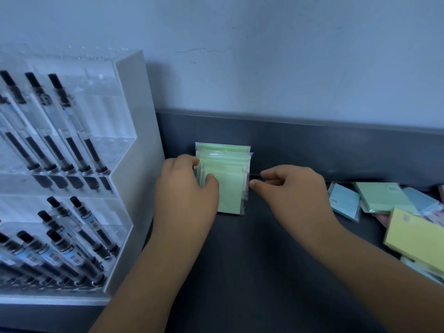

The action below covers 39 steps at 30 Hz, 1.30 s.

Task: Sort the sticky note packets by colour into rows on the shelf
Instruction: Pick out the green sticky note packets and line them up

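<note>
Green sticky note packets (pixel 223 179), head view: one row begun, far left on shelf (pixel 264 248), left grip (pixel 185 188) clasping them; right grip (pixel 293 191) curled just beside, hold unclear. Mixed-colour pile (pixel 384 198) right, unsorted.

Mixed packet pile (pixel 408 231) cut off (right edge); labels (pixel 392 188) unreadable.

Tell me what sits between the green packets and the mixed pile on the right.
Head view: only the right hand, over the bare dark shelf.
</note>
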### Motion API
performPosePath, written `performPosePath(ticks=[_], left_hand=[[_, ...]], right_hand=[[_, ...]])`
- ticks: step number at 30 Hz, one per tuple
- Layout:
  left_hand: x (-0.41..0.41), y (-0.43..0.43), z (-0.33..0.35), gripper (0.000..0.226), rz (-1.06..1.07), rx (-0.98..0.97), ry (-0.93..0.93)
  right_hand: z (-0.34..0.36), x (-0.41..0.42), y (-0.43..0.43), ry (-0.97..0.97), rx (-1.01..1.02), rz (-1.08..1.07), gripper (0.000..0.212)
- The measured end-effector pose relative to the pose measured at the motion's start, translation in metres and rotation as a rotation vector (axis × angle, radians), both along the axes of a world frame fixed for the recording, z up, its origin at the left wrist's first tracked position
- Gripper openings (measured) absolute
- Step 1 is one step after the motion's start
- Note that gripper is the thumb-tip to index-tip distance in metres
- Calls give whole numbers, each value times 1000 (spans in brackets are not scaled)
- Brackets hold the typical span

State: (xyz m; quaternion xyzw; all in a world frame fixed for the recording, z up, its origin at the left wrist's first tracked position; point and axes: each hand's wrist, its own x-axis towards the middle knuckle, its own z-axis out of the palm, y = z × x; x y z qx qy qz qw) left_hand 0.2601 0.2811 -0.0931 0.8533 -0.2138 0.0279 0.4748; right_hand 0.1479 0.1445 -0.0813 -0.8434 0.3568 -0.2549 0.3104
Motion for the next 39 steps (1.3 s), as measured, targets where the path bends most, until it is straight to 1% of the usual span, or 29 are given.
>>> performPosePath(ticks=[3,5,7,9,12,15,19,22,25,29,32,35,37,39], left_hand=[[-12,-3,10,36,-62,77,-162],[-24,-4,20,38,-96,100,-218],[-33,-3,29,37,-120,106,-231],[-41,-3,34,35,-164,124,-204],[-50,-7,42,25,-255,85,-123],[-59,-16,46,16,-358,30,-26],[-83,-33,43,16,-463,42,11],[-107,-51,38,17,-510,93,30],[-135,-77,35,16,-517,134,61],[-177,-117,35,17,-488,158,46],[-199,-149,34,14,-434,170,56],[-206,-181,25,18,-386,191,137],[-207,-196,21,18,-349,187,226],[-206,-206,20,7,-316,181,312]], right_hand=[[0,-6,2,-13,58,-3,27],[1,-11,3,-29,95,-19,34],[5,-20,0,-48,135,-45,40],[12,-36,-6,-63,188,-65,41],[32,-73,-17,-82,231,-99,28],[50,-120,-34,-94,203,-199,17],[63,-173,-68,-70,150,-323,20],[62,-195,-100,-18,141,-348,27],[57,-205,-128,85,81,-264,33],[59,-213,-156,235,-4,-55,26],[60,-216,-177,319,-41,58,22],[54,-213,-194,420,-149,155,21],[47,-207,-202,432,-137,190,25],[40,-198,-209,437,-99,189,29]])
